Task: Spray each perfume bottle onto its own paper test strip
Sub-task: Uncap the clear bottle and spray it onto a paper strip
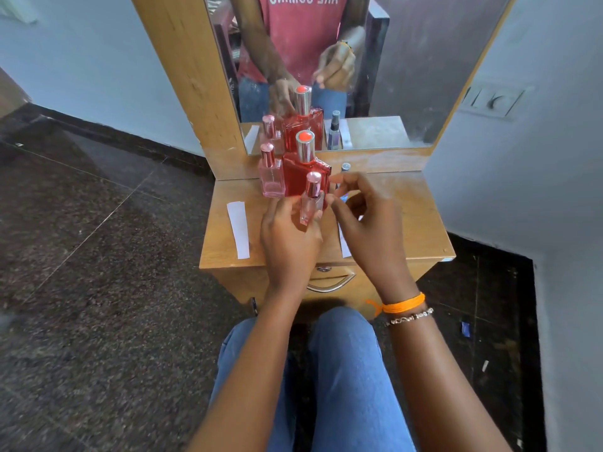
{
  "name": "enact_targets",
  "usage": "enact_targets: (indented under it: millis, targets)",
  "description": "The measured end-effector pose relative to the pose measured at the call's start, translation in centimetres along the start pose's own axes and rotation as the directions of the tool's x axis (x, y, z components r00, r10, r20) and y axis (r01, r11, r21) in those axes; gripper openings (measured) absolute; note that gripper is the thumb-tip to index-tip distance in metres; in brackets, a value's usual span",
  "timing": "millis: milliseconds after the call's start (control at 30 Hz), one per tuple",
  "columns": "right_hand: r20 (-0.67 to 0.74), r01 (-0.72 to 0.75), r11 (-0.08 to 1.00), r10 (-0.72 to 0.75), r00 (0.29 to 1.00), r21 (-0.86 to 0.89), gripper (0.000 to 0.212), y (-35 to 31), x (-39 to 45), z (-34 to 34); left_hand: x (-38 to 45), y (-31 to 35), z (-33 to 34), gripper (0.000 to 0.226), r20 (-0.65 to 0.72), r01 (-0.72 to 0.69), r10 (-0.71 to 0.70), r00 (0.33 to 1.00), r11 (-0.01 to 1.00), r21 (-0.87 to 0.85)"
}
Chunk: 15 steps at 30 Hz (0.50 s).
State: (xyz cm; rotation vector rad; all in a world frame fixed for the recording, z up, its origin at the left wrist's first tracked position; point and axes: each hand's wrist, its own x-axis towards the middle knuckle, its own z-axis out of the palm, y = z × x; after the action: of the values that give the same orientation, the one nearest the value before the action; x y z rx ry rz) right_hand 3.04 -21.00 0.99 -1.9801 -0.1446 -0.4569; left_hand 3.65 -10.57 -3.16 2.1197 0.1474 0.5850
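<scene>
My left hand (288,234) grips a small clear pink bottle (311,200) with a rosy metal cap, held upright above the wooden tabletop (414,216). My right hand (365,220) hovers just right of the bottle with curled fingers, holding nothing I can see. Behind stand a large red bottle (301,172) with a silver cap and a pale pink square bottle (270,176). A small bottle with a grey cap (345,167) is mostly hidden behind my right hand. One paper strip (239,229) lies at the left; another strip (345,246) shows partly under my right hand.
A mirror (408,76) backs the small dressing table and reflects the bottles and my hands. A drawer with a metal handle (332,285) is below the top. My knees in jeans are close to the front edge. Dark stone floor surrounds the table.
</scene>
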Motion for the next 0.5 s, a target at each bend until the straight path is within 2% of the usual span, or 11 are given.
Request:
enact_targets:
  millis: [133,267,367,500]
  targets:
    - [-0.033,0.029,0.999,-0.028,0.999,0.037,0.025,-0.6,-0.2,1.0,-1.0,0.5,-1.4,0.009,0.005,-0.115,0.116,0.993,0.993,-0.026]
    - [-0.009,-0.021,0.996,0.022,1.000,0.090,0.019,-0.9,-0.5,0.9,-1.6,0.8,-2.3,0.014,0.052,-0.173,0.176,0.983,0.983,-0.058]
    - [0.015,-0.038,0.974,0.035,0.999,0.222,0.021,-1.3,-0.3,0.0,-2.0,0.3,-2.6,0.029,0.092,-0.122,0.130,0.987,0.989,-0.088]
    - [-0.054,0.024,0.989,-0.016,0.998,0.148,0.030,-0.1,-0.1,-2.0,-2.4,0.1,-2.5,0.037,0.156,0.004,0.016,0.988,0.992,-0.126]
